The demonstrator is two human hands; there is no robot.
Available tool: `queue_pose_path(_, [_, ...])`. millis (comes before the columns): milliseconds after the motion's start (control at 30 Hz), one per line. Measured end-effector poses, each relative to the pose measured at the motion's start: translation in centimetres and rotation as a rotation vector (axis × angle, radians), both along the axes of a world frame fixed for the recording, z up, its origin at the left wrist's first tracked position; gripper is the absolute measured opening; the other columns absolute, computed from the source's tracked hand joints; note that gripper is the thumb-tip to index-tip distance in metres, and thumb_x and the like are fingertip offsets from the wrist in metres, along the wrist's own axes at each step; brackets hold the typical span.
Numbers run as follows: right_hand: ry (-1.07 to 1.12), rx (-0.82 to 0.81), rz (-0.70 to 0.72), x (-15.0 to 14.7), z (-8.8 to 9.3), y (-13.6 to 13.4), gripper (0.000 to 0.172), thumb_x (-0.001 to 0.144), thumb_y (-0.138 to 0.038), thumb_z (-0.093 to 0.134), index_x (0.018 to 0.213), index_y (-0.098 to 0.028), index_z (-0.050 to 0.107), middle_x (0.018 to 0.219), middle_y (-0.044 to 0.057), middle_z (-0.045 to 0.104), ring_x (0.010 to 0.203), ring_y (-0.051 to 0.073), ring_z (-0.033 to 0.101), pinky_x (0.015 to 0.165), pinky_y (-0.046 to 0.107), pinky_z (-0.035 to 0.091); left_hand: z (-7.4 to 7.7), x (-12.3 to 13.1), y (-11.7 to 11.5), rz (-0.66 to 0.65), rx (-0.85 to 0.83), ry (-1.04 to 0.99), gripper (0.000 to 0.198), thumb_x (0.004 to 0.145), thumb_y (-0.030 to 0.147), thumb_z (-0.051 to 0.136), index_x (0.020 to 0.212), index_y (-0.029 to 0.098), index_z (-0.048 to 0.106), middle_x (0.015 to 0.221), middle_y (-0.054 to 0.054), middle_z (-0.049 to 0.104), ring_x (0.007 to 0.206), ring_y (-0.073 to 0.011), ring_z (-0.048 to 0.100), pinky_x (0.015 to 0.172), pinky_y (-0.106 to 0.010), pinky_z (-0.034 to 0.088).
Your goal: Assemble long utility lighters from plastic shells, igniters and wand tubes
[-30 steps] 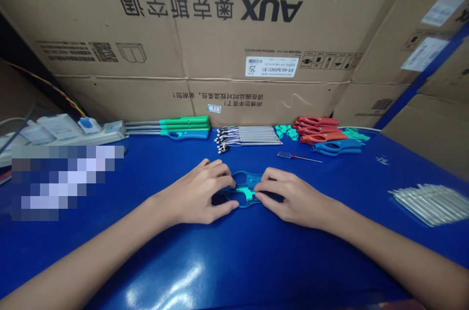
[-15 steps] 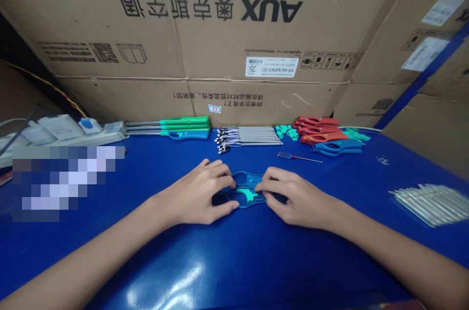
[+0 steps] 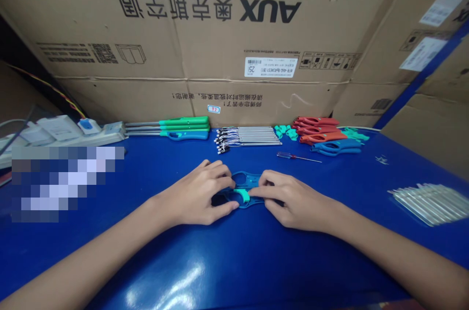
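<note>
Two halves of a blue lighter casing (image 3: 249, 180) lie open, one beyond the other, on the blue table in front of me. A turquoise trigger (image 3: 242, 196) sits in the nearer half. My left hand (image 3: 203, 192) grips the casing's left end, thumb at the near edge and fingers on the far side. On the right end, my right hand (image 3: 287, 196) holds the casing between thumb and curled fingers, its index finger stretched out to the trigger. Both hands hide the ends of the casing.
At the back are assembled lighters (image 3: 186, 126), metal tubes with wires (image 3: 256, 136), turquoise triggers (image 3: 287, 131), and red, orange and blue casings (image 3: 326, 134). A screwdriver (image 3: 298, 157) lies nearer. Clear-wrapped rods (image 3: 432, 202) are at right, a power strip (image 3: 113, 131) at left. Cardboard (image 3: 212, 55) walls the back.
My right index finger has moved left and now touches the trigger, which sits slightly further left in the casing half. My left hand has stayed in place.
</note>
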State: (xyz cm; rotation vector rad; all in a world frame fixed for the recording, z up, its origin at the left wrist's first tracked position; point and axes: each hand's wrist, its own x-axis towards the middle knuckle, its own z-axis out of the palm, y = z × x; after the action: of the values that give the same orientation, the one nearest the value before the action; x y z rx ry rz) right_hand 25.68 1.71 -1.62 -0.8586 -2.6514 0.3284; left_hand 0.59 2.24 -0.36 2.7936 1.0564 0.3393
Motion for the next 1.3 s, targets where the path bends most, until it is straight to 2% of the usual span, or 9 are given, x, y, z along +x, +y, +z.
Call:
queue_pose_path(167, [-0.010,-0.010,0.007,0.1,0.2,0.0,0.037,0.089,-0.008,0.046,0.114,-0.019,0.071,0.098,0.009,0.061,0.083,0.018,0.059,0.075,0.033,0.051,0.1,0.1,-0.1,-0.008,-0.012,0.001,0.025,0.089,0.039,0.060,0.102,0.019,0.068,0.103,-0.007,0.064,0.101,-0.0249,0.060,0.099,-0.050,0.042])
queue_pose_path(367, [0.092,0.047,0.049,0.2,0.0,0.1,0.030,0.088,-0.007,0.046,0.096,-0.016,0.074,0.092,0.008,0.061,0.076,0.016,0.058,0.070,0.029,0.049,0.2,0.3,-0.6,-0.028,-0.021,0.017,0.025,0.087,0.039,0.063,0.102,0.020,0.068,0.104,-0.007,0.063,0.101,-0.0263,0.060,0.104,-0.057,0.039])
queue_pose_path(567, [0.047,0.052,0.102,0.2,0.4,-0.3,0.036,0.087,-0.006,0.046,0.109,-0.018,0.072,0.096,0.009,0.060,0.083,0.018,0.056,0.073,0.030,0.049,0.3,0.5,-0.9,-0.040,-0.029,0.025,0.025,0.087,0.039,0.064,0.102,0.020,0.068,0.104,-0.008,0.063,0.102,-0.0274,0.061,0.105,-0.062,0.036])
queue_pose_path(700, [-0.033,0.042,0.138,0.0,1.0,-0.7,0.040,0.086,-0.005,0.047,0.114,-0.019,0.071,0.101,0.011,0.056,0.094,0.021,0.052,0.082,0.035,0.049,0.4,0.5,-0.9,-0.038,-0.048,0.025,0.024,0.087,0.039,0.064,0.102,0.020,0.068,0.105,-0.007,0.063,0.103,-0.0275,0.061,0.105,-0.064,0.035])
queue_pose_path(900, [-0.016,0.026,0.136,0.2,1.1,-0.7,0.035,0.086,-0.005,0.045,0.103,-0.016,0.074,0.103,0.012,0.053,0.094,0.021,0.050,0.085,0.039,0.049,0.3,0.4,-0.9,-0.036,-0.046,0.023,0.025,0.087,0.040,0.064,0.102,0.020,0.067,0.105,-0.006,0.062,0.103,-0.0268,0.060,0.104,-0.060,0.037])
queue_pose_path(1067, [-0.038,0.010,0.152,0.2,1.2,-0.6,0.040,0.086,-0.004,0.046,0.112,-0.018,0.072,0.107,0.013,0.053,0.100,0.023,0.049,0.089,0.041,0.048,0.3,0.4,-0.7,-0.041,-0.047,0.021,0.026,0.088,0.040,0.064,0.103,0.020,0.067,0.104,-0.007,0.063,0.102,-0.0258,0.059,0.103,-0.055,0.038])
queue_pose_path(1200, [-0.015,-0.001,0.126,0.1,1.4,-0.6,0.036,0.087,-0.004,0.045,0.101,-0.018,0.075,0.105,0.012,0.054,0.100,0.022,0.050,0.088,0.040,0.048,0.2,0.4,-0.7,-0.047,-0.050,0.022,0.026,0.088,0.041,0.063,0.103,0.020,0.068,0.104,-0.007,0.062,0.102,-0.0257,0.059,0.101,-0.053,0.040])
queue_pose_path(1300, [-0.026,0.001,0.132,0.0,1.4,-0.6,0.037,0.087,-0.003,0.045,0.103,-0.018,0.075,0.108,0.013,0.053,0.102,0.023,0.050,0.090,0.042,0.047,0.2,0.4,-0.7,-0.043,-0.047,0.012,0.025,0.087,0.040,0.064,0.102,0.020,0.068,0.104,-0.006,0.062,0.102,-0.0256,0.060,0.102,-0.053,0.039])
